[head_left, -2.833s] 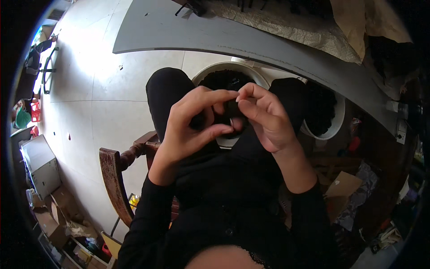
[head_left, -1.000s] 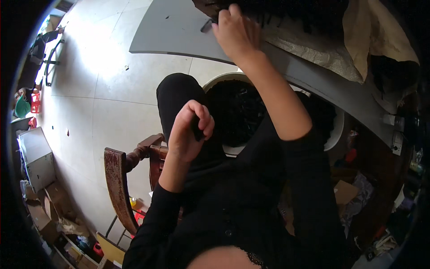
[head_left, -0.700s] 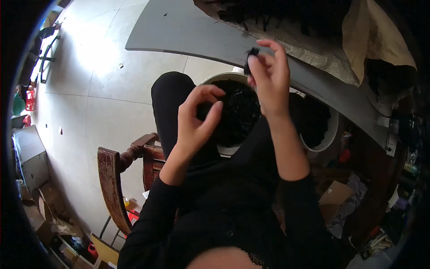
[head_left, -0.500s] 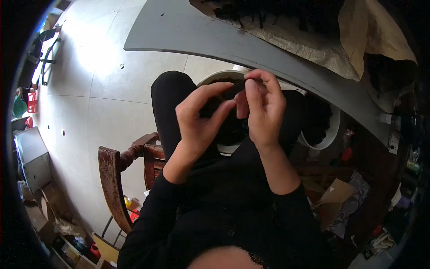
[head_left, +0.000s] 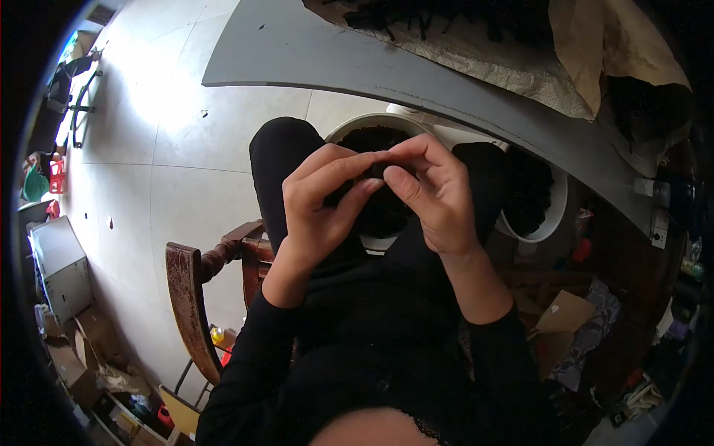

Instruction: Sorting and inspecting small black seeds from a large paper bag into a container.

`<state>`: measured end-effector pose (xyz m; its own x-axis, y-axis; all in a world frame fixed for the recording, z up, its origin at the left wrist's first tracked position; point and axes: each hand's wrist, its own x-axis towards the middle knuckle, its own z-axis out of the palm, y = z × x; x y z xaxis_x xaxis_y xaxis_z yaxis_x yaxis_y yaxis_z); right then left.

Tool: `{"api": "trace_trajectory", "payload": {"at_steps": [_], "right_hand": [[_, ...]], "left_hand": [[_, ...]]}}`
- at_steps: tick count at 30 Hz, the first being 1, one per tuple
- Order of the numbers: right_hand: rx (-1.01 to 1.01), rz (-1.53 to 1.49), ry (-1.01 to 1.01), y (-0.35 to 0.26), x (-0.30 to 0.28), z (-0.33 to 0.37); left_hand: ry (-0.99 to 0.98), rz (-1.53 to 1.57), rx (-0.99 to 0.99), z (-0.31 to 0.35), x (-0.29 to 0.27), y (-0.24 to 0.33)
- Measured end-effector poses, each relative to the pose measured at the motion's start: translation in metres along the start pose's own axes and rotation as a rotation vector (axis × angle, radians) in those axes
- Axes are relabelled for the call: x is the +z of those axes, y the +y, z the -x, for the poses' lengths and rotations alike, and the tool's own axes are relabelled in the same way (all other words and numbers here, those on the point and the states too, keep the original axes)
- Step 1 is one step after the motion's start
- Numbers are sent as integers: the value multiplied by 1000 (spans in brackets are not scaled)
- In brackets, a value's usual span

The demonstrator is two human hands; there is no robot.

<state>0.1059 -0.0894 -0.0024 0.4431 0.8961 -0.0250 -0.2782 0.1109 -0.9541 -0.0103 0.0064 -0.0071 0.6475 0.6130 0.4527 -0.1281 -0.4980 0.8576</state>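
Observation:
Over my lap, a small black piece [head_left: 376, 169] is pinched between the fingertips of both hands, mostly hidden by them. My left hand [head_left: 312, 197] is closed on its left end, thumb below and fingers above. My right hand [head_left: 440, 195] closes on the other end, its thumb in front and fingertips meeting those of the left. What kind of piece it is cannot be made out. Beneath them, between my knees, stands a pale bucket [head_left: 343, 131] with loose black pieces [head_left: 381, 217] in it.
A grey table [head_left: 312, 63] crosses ahead, bearing an opened woven sack [head_left: 513, 80] with dark pieces. A second white bucket [head_left: 559, 215] of black pieces stands right of my knee. A wooden chair arm [head_left: 186, 297] is at my left; cardboard boxes [head_left: 93, 334] lie farther left.
My hands have come closer together over the black piece, the right thumb moving left and down. The piece shows less now. The view has shifted slightly.

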Motion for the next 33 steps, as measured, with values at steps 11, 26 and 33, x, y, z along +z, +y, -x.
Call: {"api": "trace_trajectory", "payload": {"at_steps": [11, 26, 33], "right_hand": [[311, -395, -129, -4, -15, 1], [105, -81, -40, 9, -5, 24], [370, 144, -736, -16, -29, 22]], "left_hand": [[-92, 109, 17, -3, -3, 1], [-61, -29, 172, 6, -2, 2], [-466, 309, 172, 0, -16, -1]]}}
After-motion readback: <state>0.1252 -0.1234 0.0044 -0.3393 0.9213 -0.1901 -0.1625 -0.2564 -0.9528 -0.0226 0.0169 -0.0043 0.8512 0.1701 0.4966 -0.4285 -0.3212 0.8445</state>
